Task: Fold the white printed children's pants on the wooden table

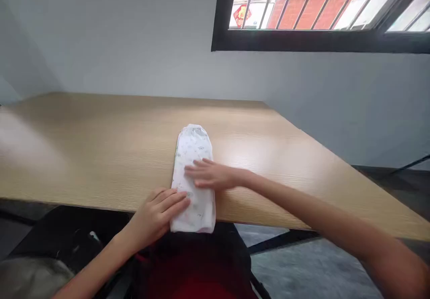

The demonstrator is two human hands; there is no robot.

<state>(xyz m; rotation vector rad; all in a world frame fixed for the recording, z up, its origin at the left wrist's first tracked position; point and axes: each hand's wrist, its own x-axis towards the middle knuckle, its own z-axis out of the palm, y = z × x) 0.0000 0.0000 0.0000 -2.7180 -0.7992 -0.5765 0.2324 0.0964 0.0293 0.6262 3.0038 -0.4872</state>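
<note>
A white cloth garment [194, 149] with small printed figures lies folded into a long narrow strip on the table. Its far end is gathered and rounded, like an elastic waistband, and its near end reaches the table's front edge. My right hand [211, 174] is over the middle of the cloth, palm down with its fingers spread, slightly blurred. At the cloth's lower left, my left hand [161, 211] rests with fingers stretched out, the fingertips lying on the fabric. Neither hand grips it.
The light wood table [101, 147] runs to a pale wall [117, 35] at the back. A dark-framed barred window [302, 41] is at the upper right. Below the front edge are a dark seat [67, 232] at the left and a grey floor [302, 263].
</note>
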